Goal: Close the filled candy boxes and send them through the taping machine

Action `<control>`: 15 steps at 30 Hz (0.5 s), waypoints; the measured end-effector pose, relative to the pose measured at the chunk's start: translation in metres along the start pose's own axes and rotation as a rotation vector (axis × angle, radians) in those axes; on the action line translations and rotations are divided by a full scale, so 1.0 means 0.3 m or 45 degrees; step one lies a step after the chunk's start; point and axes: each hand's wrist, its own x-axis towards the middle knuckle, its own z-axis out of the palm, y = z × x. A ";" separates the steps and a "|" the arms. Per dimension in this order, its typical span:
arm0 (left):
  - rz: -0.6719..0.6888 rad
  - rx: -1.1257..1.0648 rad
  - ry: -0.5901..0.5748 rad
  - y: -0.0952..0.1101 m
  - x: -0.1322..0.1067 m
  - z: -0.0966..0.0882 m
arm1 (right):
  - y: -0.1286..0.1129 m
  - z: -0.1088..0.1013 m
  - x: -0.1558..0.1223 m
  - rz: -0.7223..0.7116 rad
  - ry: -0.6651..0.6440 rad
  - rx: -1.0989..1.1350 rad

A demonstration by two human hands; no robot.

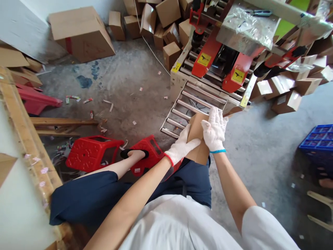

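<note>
A small brown cardboard box point(197, 130) is between my gloved hands, at the near end of the roller conveyor point(179, 113). An open flap point(199, 155) extends from its near end towards my lap. My left hand point(183, 144), in a white glove with a red cuff, grips the box from the left, thumb across its near part. Against the box's right side lies my right hand point(215, 130), its glove edged in blue, fingers stretched out and thumb at the box edge. The far end of the box overlaps the rollers.
A red taping machine point(205, 57) stands over the conveyor beyond my hands. Cardboard boxes point(171, 53) are piled behind it, and more boxes point(287, 102) lie on the right. Red stools point(90, 152) stand to the left, a blue crate point(317, 142) at far right. Paper scraps litter the floor.
</note>
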 end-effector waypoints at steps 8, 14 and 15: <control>-0.058 0.144 0.056 0.058 -0.001 0.003 | -0.020 0.007 -0.255 -0.341 -0.067 0.021; -0.095 -0.147 0.096 0.048 -0.062 -0.019 | -0.015 0.016 -0.396 -0.560 -0.159 -0.173; -0.105 -0.204 0.130 0.035 -0.083 -0.038 | 0.000 0.012 -0.353 -0.561 -0.162 -0.186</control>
